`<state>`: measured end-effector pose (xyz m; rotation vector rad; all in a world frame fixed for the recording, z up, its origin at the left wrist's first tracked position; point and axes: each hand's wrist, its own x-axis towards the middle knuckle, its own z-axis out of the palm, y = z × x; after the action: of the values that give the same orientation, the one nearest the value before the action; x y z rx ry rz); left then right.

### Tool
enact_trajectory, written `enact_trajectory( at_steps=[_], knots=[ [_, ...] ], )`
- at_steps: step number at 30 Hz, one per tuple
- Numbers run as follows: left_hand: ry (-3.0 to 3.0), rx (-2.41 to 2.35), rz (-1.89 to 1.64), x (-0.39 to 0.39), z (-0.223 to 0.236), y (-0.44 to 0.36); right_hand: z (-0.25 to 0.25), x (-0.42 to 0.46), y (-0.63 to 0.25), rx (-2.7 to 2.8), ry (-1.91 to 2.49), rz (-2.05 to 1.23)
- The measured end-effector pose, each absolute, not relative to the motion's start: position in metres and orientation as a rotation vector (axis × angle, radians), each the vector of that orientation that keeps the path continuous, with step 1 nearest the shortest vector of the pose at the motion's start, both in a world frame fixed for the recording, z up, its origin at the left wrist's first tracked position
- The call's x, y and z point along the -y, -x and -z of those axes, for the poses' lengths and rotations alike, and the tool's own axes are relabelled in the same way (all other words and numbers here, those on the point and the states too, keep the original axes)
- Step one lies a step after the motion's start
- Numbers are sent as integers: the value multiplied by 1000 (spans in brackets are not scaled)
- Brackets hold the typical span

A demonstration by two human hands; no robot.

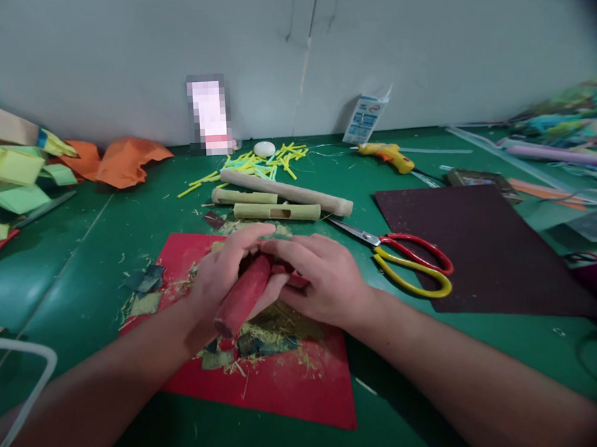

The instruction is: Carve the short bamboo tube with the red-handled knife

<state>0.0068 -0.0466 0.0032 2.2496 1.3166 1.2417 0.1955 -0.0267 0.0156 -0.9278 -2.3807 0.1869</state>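
Observation:
My left hand (225,270) is wrapped round a red-covered stick (240,300) that slants down toward me above a red paper sheet (296,377). My right hand (318,272) is closed over the stick's far end, fingers pressed against the red covering. Both hands meet over the middle of the sheet, which is littered with shavings and paper scraps (264,339). The stick's far end is hidden under my fingers.
Behind the hands lie two bamboo pieces (272,213) and a wooden dowel (287,191). Red-and-yellow scissors (410,257) lie right, beside a dark sheet (480,247). A glue gun (388,155), cut yellow-green strips (260,162) and paper piles (10,178) sit at the back and left.

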Motion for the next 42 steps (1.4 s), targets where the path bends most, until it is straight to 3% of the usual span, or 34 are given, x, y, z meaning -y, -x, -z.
enact_trajectory(
  at_steps=[6,12,24,42],
  knots=[
    [-2520,-1073,-1249,35,-11,6,-9,23,-196,2095,1034,-260],
    [-2769,-1477,-811,8,-6,12,-9,7,-204,1554,1126,-495],
    [-2774,-1353,-670,14,2,2,-13,15,-190,1487,1188,-877],
    [-2664,-1440,-679,13,9,-5,-15,10,-175,1479,1259,-789]
  ],
)
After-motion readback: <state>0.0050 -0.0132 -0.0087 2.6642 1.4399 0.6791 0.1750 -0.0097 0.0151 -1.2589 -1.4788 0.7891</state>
